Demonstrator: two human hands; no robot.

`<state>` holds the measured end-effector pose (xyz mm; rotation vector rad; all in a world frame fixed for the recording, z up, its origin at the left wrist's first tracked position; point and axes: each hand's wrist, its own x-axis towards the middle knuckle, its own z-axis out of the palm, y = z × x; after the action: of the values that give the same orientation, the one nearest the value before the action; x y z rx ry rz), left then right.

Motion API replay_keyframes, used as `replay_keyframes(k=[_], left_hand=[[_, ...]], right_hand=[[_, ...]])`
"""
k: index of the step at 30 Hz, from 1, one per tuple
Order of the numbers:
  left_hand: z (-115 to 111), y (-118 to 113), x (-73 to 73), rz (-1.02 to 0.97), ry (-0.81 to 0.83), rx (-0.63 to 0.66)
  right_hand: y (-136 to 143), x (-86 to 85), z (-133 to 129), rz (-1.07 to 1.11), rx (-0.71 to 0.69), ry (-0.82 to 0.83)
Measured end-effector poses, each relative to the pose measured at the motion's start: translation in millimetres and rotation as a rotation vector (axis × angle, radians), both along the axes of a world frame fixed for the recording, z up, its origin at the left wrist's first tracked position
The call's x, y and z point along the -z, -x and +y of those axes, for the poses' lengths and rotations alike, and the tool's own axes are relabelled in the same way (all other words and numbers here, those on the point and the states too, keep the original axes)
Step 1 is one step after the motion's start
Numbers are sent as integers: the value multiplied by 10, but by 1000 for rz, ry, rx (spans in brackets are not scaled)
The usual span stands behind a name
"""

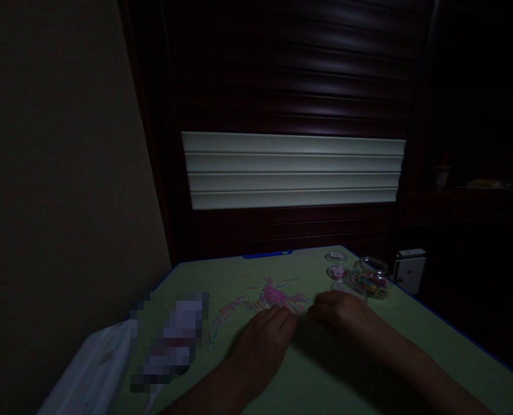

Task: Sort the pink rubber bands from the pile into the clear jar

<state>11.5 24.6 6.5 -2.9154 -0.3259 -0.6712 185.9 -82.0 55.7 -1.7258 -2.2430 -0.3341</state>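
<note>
On the green tabletop (325,374), a pile of small pink bits (274,295) lies among thin coloured bands (228,311). My left hand (269,334) rests at the near edge of this pile, its fingers pressed together. Just to its right, my right hand (336,308) is closed as well, with the fingertips turned toward the left one. A small gap separates the two hands. Whatever is between the fingers of either hand is too small and dark to make out. Beyond my right hand lies a clear shallow container (355,290), partly hidden.
A clear jar (372,279) of coloured bands stands at the right edge. Beside it are a small dish of pink pieces (337,271) and a round lid (336,256). A blurred-out object (174,340) and a white package (92,369) are at the left.
</note>
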Motion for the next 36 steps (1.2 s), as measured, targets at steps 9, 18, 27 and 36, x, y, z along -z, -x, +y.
replay_keyframes(k=[9, 18, 27, 36], left_hand=[[34, -3, 25, -6, -4, -3], [5, 5, -1, 14, -6, -39], [18, 18, -16, 91, 3, -54], [28, 2, -1, 96, 10, -55]], right_hand=[[-85, -41, -5, -34, 120, 14], [-139, -145, -73, -47, 367, -63], [-321, -129, -119, 59, 663, -91], [-352, -80, -110, 70, 691, -67]])
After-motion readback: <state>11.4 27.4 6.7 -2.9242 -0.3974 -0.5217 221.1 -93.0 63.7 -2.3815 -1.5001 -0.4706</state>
